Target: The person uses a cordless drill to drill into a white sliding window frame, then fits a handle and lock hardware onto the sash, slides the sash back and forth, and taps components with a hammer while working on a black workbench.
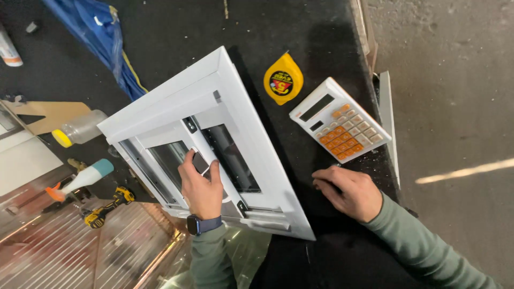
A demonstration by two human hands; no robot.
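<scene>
Two hands | left hand [201,187] grips white window frame [251,139] sash | right hand [348,191] curled loosely on black tabletop [321,53]

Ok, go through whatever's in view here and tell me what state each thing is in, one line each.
White window frame: lying flat on the black bench, tilted diagonally.
Left hand: fingers gripping the frame's centre bar.
Right hand: resting palm down on the bench, holding nothing.
Yellow tape measure: lying flat, tape retracted.
Calculator: face up, display blank.
Clear bottle: on its side, yellow cap on.
</scene>
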